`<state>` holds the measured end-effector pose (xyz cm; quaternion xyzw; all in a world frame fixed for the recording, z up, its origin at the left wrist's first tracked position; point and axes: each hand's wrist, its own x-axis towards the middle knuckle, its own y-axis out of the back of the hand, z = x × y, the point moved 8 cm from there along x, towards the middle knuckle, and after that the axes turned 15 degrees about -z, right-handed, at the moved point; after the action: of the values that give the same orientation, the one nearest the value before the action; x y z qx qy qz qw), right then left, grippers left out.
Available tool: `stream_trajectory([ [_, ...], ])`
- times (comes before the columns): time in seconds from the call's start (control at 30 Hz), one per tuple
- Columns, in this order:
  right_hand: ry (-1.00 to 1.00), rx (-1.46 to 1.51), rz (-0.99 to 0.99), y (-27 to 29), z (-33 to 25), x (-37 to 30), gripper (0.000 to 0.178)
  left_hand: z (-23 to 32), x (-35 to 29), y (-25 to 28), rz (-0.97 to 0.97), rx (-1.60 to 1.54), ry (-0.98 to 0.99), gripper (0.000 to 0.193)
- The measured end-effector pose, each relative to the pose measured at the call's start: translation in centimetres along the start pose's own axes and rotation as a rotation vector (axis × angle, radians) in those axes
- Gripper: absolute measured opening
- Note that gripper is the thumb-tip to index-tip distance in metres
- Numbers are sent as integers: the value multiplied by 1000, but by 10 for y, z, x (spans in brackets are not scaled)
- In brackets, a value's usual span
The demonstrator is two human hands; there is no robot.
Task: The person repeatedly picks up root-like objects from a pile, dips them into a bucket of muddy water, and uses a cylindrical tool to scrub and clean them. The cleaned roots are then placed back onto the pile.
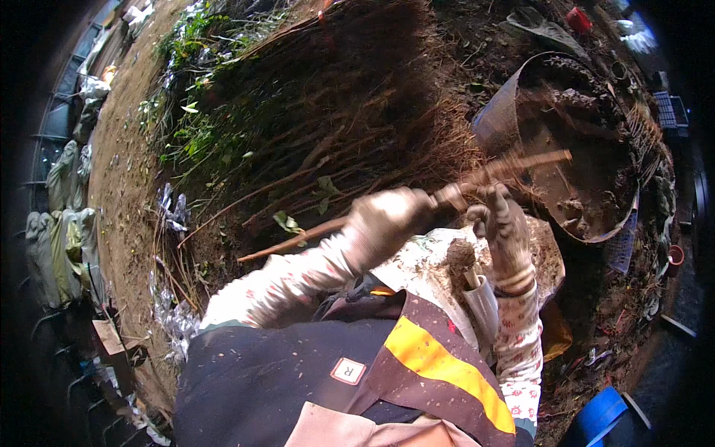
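My left hand (pixel 392 214), in a muddy pale glove, is closed around a long woody stem (pixel 313 232). The stem slants across in front of me, its leafless lower-left end beyond my forearm and its blurred other end near the bucket. My right hand (pixel 508 232), gloved as well, has its fingers curled close under the stem's right part; motion blur hides what they grip. Below my hands lies a soil-smeared white sheet (pixel 424 257) on my lap. A muddy round-knobbed handle (pixel 461 254) sticks out of a white tube (pixel 482 309) beside my right forearm.
A large heap of bare woody stems (pixel 320 127) lies ahead, with green leaves (pixel 197 119) at its left. A big soil-stained bucket (pixel 497 123) lies tilted at the right. Crumpled silver film (pixel 175 316) is at the left, and a blue object (pixel 602 413) lies at the lower right.
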<state>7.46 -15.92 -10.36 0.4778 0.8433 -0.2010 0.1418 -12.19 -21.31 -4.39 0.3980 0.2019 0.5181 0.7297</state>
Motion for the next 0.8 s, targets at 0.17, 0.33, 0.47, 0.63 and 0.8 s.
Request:
stream_trajectory([
  [0.17,67,-87,251,8,7,5,43,-34,-21,-71,-207,-495,-101,28],
  [0.33,43,-198,326,31,14,1,49,-207,6,-129,-282,-95,529,55],
  [0.47,-16,-256,368,37,7,-8,53,-257,32,-196,-748,-73,325,53],
  [0.63,73,-32,245,32,-3,-1,44,-195,62,-46,-371,-761,317,33],
  [0.8,244,36,100,17,-16,59,54,-105,94,11,-598,-875,143,38],
])
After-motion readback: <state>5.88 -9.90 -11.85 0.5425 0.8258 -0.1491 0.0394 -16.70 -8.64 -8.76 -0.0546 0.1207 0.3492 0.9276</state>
